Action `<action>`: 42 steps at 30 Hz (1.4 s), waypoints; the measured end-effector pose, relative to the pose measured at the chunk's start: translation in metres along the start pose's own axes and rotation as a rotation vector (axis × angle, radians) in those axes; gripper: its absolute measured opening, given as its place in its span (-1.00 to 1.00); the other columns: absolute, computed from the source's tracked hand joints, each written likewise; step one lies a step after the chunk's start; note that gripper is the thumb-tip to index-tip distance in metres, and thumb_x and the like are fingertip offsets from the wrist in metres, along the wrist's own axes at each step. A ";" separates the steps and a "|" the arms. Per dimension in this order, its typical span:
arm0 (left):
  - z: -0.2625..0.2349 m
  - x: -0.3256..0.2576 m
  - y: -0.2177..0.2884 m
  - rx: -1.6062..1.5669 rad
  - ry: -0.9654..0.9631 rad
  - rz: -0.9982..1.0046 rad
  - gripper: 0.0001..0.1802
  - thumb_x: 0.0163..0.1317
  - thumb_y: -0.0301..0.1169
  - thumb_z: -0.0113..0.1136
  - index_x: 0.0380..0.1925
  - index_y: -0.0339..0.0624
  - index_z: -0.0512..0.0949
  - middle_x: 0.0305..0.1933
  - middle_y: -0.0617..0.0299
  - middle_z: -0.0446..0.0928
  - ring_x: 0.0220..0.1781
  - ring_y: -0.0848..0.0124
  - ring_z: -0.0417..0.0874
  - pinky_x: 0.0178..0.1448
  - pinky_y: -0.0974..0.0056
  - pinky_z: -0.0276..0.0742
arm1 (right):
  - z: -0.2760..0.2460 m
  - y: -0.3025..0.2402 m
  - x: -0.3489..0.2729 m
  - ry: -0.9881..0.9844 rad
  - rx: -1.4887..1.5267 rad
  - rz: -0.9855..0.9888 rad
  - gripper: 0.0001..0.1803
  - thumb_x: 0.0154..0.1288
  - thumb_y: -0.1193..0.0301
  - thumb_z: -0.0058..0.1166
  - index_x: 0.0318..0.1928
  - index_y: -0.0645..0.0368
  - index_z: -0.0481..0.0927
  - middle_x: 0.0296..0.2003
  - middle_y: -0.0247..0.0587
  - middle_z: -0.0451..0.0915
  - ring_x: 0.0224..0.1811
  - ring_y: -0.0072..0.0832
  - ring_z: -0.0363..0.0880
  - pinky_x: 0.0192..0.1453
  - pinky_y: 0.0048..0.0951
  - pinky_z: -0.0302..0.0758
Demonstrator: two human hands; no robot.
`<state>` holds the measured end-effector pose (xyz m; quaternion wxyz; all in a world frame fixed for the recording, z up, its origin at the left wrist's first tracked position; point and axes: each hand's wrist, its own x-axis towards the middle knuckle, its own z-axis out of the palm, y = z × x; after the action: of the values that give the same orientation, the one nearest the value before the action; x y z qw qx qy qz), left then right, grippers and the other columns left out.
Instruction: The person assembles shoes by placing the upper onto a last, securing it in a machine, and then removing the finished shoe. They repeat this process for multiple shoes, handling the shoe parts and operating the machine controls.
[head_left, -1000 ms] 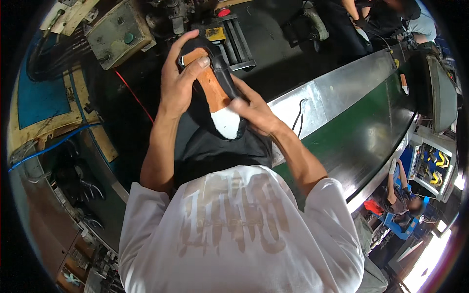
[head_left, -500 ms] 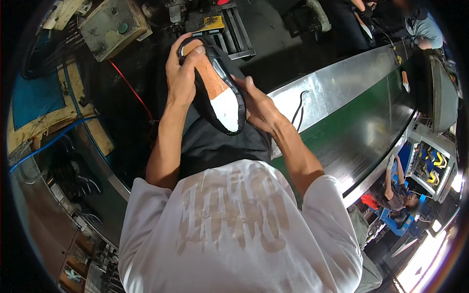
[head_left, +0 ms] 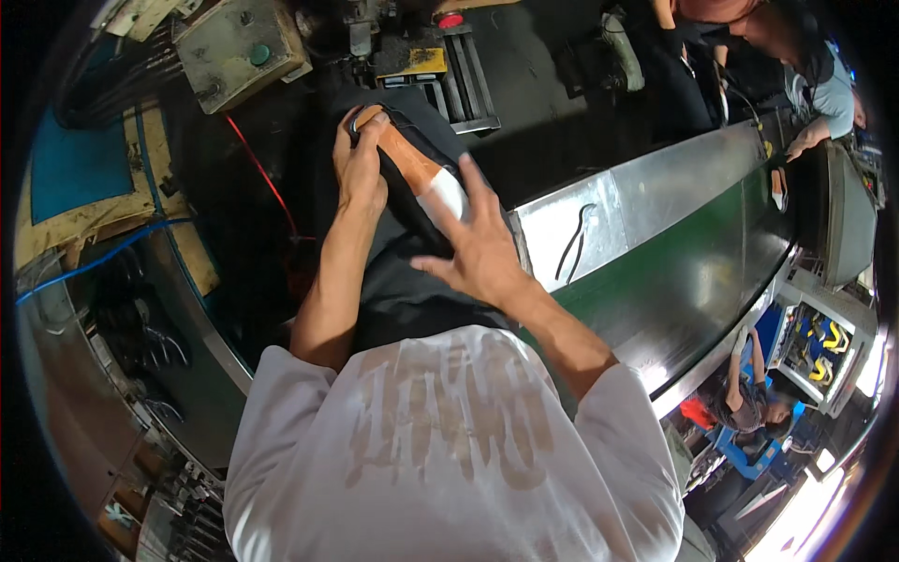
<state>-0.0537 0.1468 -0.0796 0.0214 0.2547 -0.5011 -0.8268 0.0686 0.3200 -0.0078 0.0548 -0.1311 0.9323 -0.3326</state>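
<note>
A black shoe upper with its underside turned up (head_left: 408,161) lies over my dark-trousered lap, its sole side tan toward the heel and white toward the toe. My left hand (head_left: 361,169) grips the heel end, thumb pressed on the tan part and fingers around the far side. Over the toe end is my right hand (head_left: 478,239), fingers spread and thumb stretched out to the left. It covers much of the white part; whether it touches the shoe I cannot tell.
To the right runs a green conveyor belt (head_left: 646,272) with a metal ledge (head_left: 646,187), where a thin dark curved tool (head_left: 574,244) lies. Similar shoe pieces (head_left: 778,189) sit far along the belt. A control box (head_left: 239,51) stands far left. Other people work beyond the belt.
My right hand has let go of the shoe's side and come over the toe end with spread fingers. The shoe has moved slightly lower, still in my left hand.
</note>
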 end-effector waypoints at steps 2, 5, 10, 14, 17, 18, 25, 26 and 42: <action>-0.004 0.003 0.004 0.033 -0.012 -0.094 -0.43 0.34 -0.36 0.44 0.30 -0.23 0.50 0.19 0.16 0.58 0.26 0.33 0.56 0.39 0.24 0.43 | -0.004 -0.003 0.004 -0.125 -0.282 -0.134 -0.01 0.23 0.22 0.48 0.63 -0.30 0.27 0.61 0.50 -0.09 0.32 0.33 0.38 0.32 0.12 0.62; -0.009 0.006 0.019 0.067 -0.117 -0.234 -0.34 0.37 -0.26 0.47 0.39 -0.15 0.45 0.29 0.16 0.55 0.35 0.30 0.51 0.43 0.18 0.41 | -0.013 0.002 0.013 -0.133 -0.205 -0.115 -0.16 0.24 0.26 0.45 0.53 -0.38 0.45 0.60 0.50 -0.03 0.23 0.33 0.44 0.30 0.11 0.60; -0.020 0.063 0.070 0.419 -0.112 -0.013 -0.14 0.45 0.05 0.33 0.54 -0.23 0.33 0.38 0.03 0.52 0.37 0.16 0.56 0.47 0.08 0.41 | -0.034 0.003 0.021 0.049 -0.090 -0.131 -0.31 0.24 0.28 0.46 0.41 -0.23 0.63 0.61 0.47 -0.02 0.35 0.33 0.40 0.36 0.15 0.54; -0.003 0.159 0.141 0.396 -0.029 0.485 -0.23 0.53 0.09 0.20 0.44 -0.35 0.44 0.38 -0.03 0.55 0.35 0.11 0.59 0.54 0.12 0.37 | -0.071 0.001 0.043 0.170 -0.162 -0.061 -0.30 0.19 0.32 0.51 0.38 -0.17 0.66 0.63 0.40 -0.02 0.44 0.30 0.34 0.42 0.15 0.48; 0.057 0.207 0.197 0.280 -0.134 0.397 -0.21 0.54 0.16 0.15 0.45 -0.30 0.45 0.38 0.06 0.58 0.38 0.14 0.58 0.53 0.11 0.37 | -0.102 -0.004 0.073 0.245 -0.241 -0.050 -0.30 0.18 0.35 0.50 0.38 -0.18 0.66 0.62 0.38 -0.01 0.45 0.31 0.33 0.43 0.16 0.47; 0.080 0.213 0.215 0.228 -0.319 0.119 -0.23 0.52 0.21 0.15 0.39 -0.23 0.50 0.31 0.10 0.64 0.29 0.18 0.66 0.45 0.07 0.49 | -0.113 -0.007 0.085 0.272 -0.272 -0.050 -0.28 0.16 0.36 0.50 0.39 -0.19 0.65 0.62 0.40 0.00 0.45 0.32 0.33 0.44 0.15 0.46; 0.113 0.255 0.234 -0.106 -0.552 -0.059 -0.48 0.51 -0.06 0.25 0.23 -0.24 0.56 0.10 0.07 0.72 0.02 0.29 0.78 0.15 0.13 0.74 | -0.146 -0.031 0.205 0.404 -0.394 -0.214 -0.20 0.18 0.35 0.48 0.46 -0.35 0.56 0.60 0.46 0.02 0.37 0.33 0.40 0.36 0.14 0.56; 0.102 0.240 0.237 -0.118 -0.579 -0.033 -0.46 0.53 -0.07 0.22 0.26 -0.27 0.54 0.10 0.06 0.72 0.03 0.25 0.79 0.18 0.10 0.75 | -0.147 -0.035 0.226 0.404 -0.404 -0.237 -0.20 0.18 0.35 0.48 0.46 -0.37 0.55 0.60 0.45 0.02 0.35 0.33 0.41 0.34 0.14 0.57; -0.141 0.048 0.096 -0.271 -0.289 -0.151 -0.28 0.58 -0.02 0.06 0.58 -0.15 0.26 0.29 0.15 0.59 0.23 0.33 0.68 0.28 0.17 0.67 | -0.069 -0.042 0.384 0.516 -0.187 -0.236 -0.29 0.29 0.20 0.40 0.47 -0.27 0.57 0.57 0.52 0.05 0.56 0.40 0.20 0.62 0.20 0.23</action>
<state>-0.0544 -0.0306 -0.0703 -0.0788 0.1652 -0.3628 -0.9137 -0.3046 0.2228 0.0666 -0.2354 -0.1544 0.9203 -0.2714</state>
